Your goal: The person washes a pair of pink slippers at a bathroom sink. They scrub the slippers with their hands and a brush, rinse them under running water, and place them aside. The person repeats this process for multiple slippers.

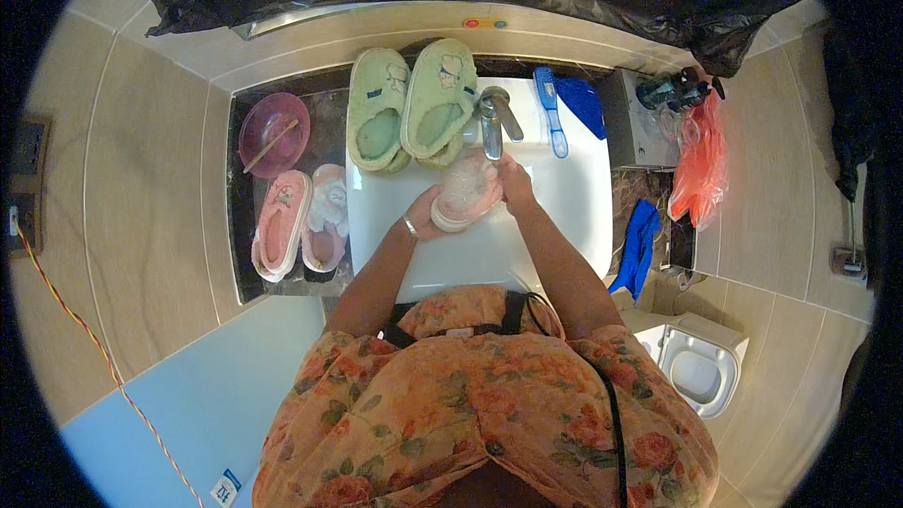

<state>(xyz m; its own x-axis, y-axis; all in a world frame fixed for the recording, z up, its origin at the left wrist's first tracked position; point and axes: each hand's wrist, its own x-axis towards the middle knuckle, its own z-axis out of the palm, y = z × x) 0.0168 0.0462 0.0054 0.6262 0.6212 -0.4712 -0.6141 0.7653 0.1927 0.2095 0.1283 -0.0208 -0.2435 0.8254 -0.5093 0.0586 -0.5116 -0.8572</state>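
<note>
Over the white sink basin (pixel 564 226), a pink slipper (pixel 465 190) with a pale sole is held between both of my hands. It looks wet, with whitish foam or water on it. My left hand (pixel 427 215) grips its left side, a silver-coloured bracelet at the wrist. On the opposite side, near the faucet, my right hand (pixel 516 185) has hold of the slipper's edge. The metal faucet (pixel 492 134) has its spout right above the slipper's far end. Whether water is running cannot be made out.
Green fuzzy slippers (pixel 441 99) rest at the sink's back left. A blue scrub brush (pixel 549 113) and blue cloth (pixel 582 106) lie back right. Leftward are a pink bowl (pixel 275 134) and more pink slippers (pixel 282 226). Blue gloves (pixel 637 247) and a toilet (pixel 698 374) are right.
</note>
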